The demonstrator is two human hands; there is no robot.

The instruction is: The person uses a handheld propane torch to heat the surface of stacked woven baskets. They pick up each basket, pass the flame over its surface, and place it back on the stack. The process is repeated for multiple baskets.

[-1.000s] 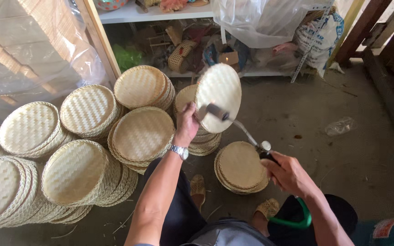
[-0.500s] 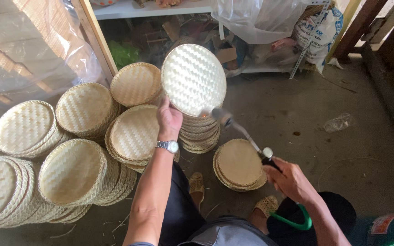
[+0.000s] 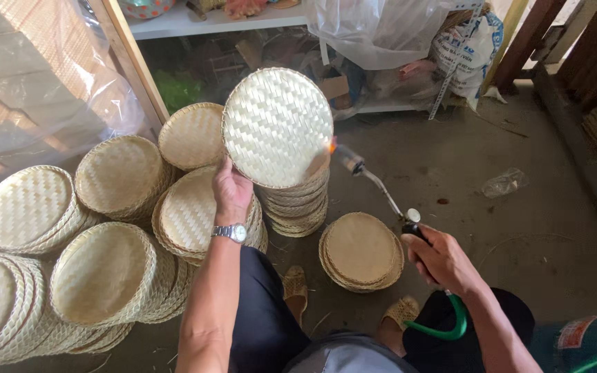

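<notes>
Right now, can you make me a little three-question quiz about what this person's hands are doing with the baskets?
1. True or false: the left hand holds a round woven tray up on its edge.
2. What does the right hand grip? A) a broom B) a gas torch with a green hose C) a paintbrush
3. Fill in: the torch's flame touches the held tray at its lower ______ edge.

Key:
1. True. The fingers clasp its bottom rim.
2. B. Its metal nozzle points at the tray.
3. Right, just above a tall stack of trays on the concrete floor.
</notes>
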